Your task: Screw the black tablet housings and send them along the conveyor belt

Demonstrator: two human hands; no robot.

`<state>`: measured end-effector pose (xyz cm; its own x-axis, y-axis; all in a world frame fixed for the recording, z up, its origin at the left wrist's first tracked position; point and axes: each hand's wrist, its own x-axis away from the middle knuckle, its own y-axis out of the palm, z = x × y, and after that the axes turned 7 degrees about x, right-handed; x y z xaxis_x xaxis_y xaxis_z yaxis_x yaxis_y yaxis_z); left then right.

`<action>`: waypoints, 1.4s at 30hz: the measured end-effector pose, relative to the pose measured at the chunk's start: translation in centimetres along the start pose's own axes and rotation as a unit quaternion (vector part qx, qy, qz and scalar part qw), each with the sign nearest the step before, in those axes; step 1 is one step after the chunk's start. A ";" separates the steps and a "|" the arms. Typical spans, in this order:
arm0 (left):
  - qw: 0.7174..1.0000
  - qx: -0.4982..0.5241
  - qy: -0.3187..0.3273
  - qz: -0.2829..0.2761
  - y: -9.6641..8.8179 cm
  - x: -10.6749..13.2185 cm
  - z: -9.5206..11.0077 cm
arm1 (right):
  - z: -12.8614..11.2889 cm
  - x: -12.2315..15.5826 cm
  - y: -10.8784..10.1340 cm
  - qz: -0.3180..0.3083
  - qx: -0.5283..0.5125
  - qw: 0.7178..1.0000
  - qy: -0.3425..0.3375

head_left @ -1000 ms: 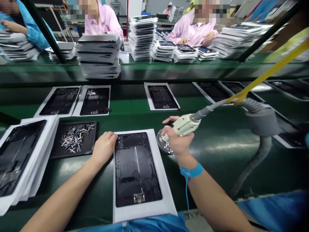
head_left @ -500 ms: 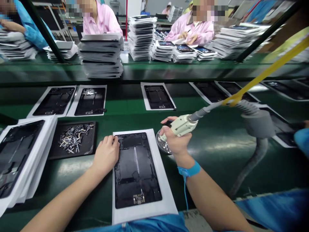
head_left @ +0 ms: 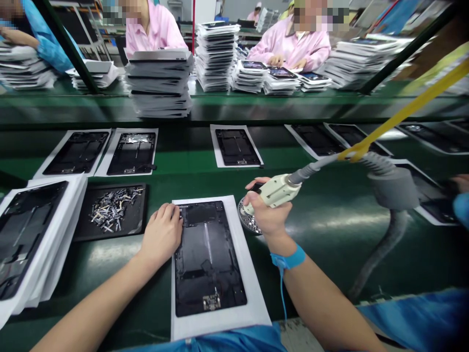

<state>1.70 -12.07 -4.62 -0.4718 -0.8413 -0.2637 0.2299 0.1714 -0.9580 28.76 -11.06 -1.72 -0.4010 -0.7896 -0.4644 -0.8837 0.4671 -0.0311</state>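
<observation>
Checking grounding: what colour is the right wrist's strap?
Blue wrist strap, clearest in the head view.

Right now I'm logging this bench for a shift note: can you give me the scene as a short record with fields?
Left hand: left hand rests on the upper left edge of the dark panel.
Right hand: right hand grips the cream power tool, its tip over the round screw dish.
Under panel: white sheet.
Left of it: black tray of metal clips; stack of panels.
Wrist: blue strap.
Surface: green belt.
</observation>
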 end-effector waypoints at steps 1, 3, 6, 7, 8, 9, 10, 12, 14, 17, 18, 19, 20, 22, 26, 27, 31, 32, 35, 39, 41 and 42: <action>1.000 0.006 -0.003 0.003 0.1 0.0 -0.1 | 0.0 0.0 0.0 0.002 0.002 1.000 -0.002; 0.999 0.028 -0.015 0.007 0.4 -0.2 -0.6 | 0.2 0.0 -0.1 0.008 0.006 1.000 -0.011; 0.996 0.080 -0.043 0.017 0.7 -0.8 -1.7 | 0.3 0.0 -0.2 0.018 0.002 0.999 -0.028; 0.994 0.099 -0.052 0.018 0.8 -1.0 -2.1 | 0.3 0.0 -0.2 0.020 -0.002 0.999 -0.033; 0.991 0.117 -0.059 0.019 0.8 -1.2 -2.4 | 0.2 0.0 -0.2 0.020 -0.006 0.999 -0.034; 0.989 0.131 -0.064 0.018 0.8 -1.4 -2.7 | 0.2 0.0 -0.2 0.018 -0.008 0.999 -0.034; 0.988 0.139 -0.066 0.017 0.8 -1.5 -2.9 | 0.2 0.0 -0.2 0.016 -0.010 0.999 -0.033; 0.989 0.134 -0.056 0.013 0.7 -1.6 -2.9 | 0.1 0.1 -0.2 0.013 -0.011 0.999 -0.029; 0.994 0.106 -0.035 0.012 0.5 -1.6 -2.7 | 0.1 0.1 -0.2 0.013 -0.011 0.999 -0.029; 0.998 0.061 -0.012 0.019 0.4 -1.4 -2.3 | 0.2 0.0 -0.2 0.017 -0.009 0.999 -0.034; 0.998 0.056 -0.010 0.025 0.5 -1.3 -2.3 | 0.2 0.0 -0.2 0.017 -0.009 0.999 -0.036; 0.998 0.056 -0.010 0.031 0.5 -1.3 -2.3 | 0.2 0.0 -0.3 0.016 -0.009 0.999 -0.037; 0.998 0.059 -0.011 0.035 0.6 -1.4 -2.4 | 0.2 0.0 -0.3 0.015 -0.010 0.999 -0.038; 0.997 0.064 -0.006 0.039 0.8 -1.5 -2.7 | 0.2 0.0 -0.3 0.013 -0.011 0.999 -0.038; 0.999 0.040 0.012 0.031 1.0 -1.7 -3.0 | 0.0 0.0 -0.3 0.015 -0.008 0.999 -0.036; 0.999 0.036 0.014 0.028 1.0 -1.7 -3.0 | 0.0 0.0 -0.3 0.016 -0.008 0.999 -0.035; 0.997 0.064 0.015 0.027 0.9 -1.9 -3.4 | -0.1 0.0 -0.3 0.021 -0.006 0.999 -0.028; 0.996 0.081 0.013 0.029 0.9 -1.9 -3.5 | -0.2 0.0 -0.2 0.021 -0.009 0.999 -0.027; 0.989 0.141 0.007 0.031 1.1 -2.1 -4.2 | -0.2 0.0 -0.2 0.023 -0.016 0.999 -0.023; 0.987 0.156 0.010 0.033 1.4 -2.2 -4.5 | -0.2 0.0 -0.2 0.022 -0.019 0.999 -0.026; 0.991 0.130 0.016 0.034 1.5 -2.2 -4.4 | -0.1 0.0 -0.3 0.020 -0.020 0.999 -0.030; 0.992 0.117 0.019 0.033 1.5 -2.1 -4.2 | -0.1 0.0 -0.3 0.020 -0.021 0.999 -0.032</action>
<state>-0.54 -7.84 -5.94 -0.4796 -0.8116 -0.3335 0.4502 0.0986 -0.8874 29.00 -11.20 -1.61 -0.4208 -0.7434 -0.5198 -0.8774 0.4791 0.0252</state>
